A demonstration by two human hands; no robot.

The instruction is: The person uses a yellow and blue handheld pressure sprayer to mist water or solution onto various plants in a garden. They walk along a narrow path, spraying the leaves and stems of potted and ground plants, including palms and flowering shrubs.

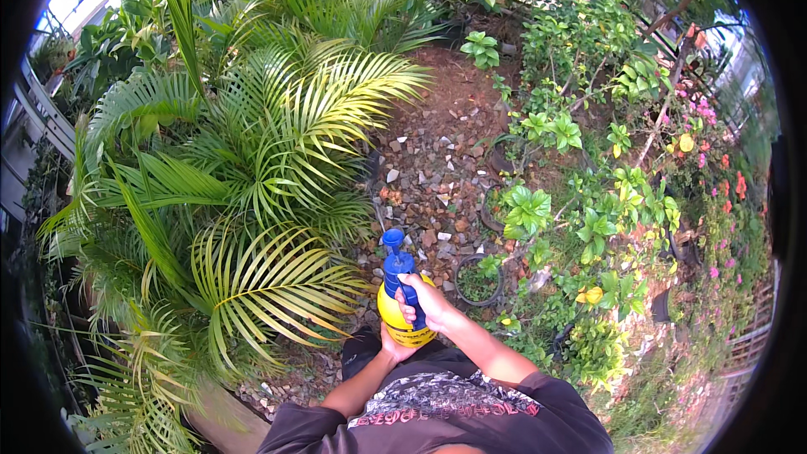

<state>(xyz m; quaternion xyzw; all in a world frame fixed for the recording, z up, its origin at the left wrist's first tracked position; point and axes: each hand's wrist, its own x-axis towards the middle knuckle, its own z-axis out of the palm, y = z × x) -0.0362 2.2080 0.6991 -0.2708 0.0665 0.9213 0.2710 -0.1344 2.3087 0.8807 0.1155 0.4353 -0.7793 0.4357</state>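
A pump spray bottle point(390, 309) with a round yellow tank and a blue top is held upright in front of my body. My right hand point(428, 301) is wrapped round its blue handle, thumb up near the top. Under the tank, my left hand point(397, 348) cups the lower side of the yellow body, its fingers partly hidden behind it. The blue pump knob point(392, 239) points away from me. A thin pale streak shows just beyond the top; I cannot tell whether it is spray.
Dense palm fronds point(286, 277) crowd in from the left, close to the bottle. A stony path point(437, 176) runs ahead. Leafy shrubs point(528, 212) and a round black pot point(480, 279) stand on the right, with pink and red flowers point(740, 185) farther out.
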